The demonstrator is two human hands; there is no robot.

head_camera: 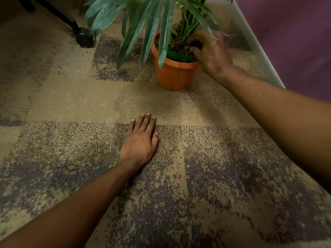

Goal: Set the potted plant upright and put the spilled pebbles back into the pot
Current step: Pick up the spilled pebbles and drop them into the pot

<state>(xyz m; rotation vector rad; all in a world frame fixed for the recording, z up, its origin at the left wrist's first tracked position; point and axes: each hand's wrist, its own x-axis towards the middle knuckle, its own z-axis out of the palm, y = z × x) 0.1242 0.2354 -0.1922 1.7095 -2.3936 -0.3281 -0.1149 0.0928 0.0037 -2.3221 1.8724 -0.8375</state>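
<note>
The orange plastic pot point(173, 74) stands upright on the carpet at the top centre, with long green leaves point(143, 24) drooping over its left side. My right hand point(209, 51) hovers over the pot's right rim, fingers curled downward into the pot; it is blurred and what it holds cannot be made out. My left hand point(141, 142) lies flat on the carpet, palm down, fingers together, holding nothing. Several small pinkish pebbles point(179, 175) lie scattered on the carpet just right of and below my left hand.
A black chair leg with a castor wheel point(84, 37) stands at the upper left, close to the leaves. A white baseboard point(259, 56) and purple wall run along the right. Mottled tan and grey carpet covers the floor.
</note>
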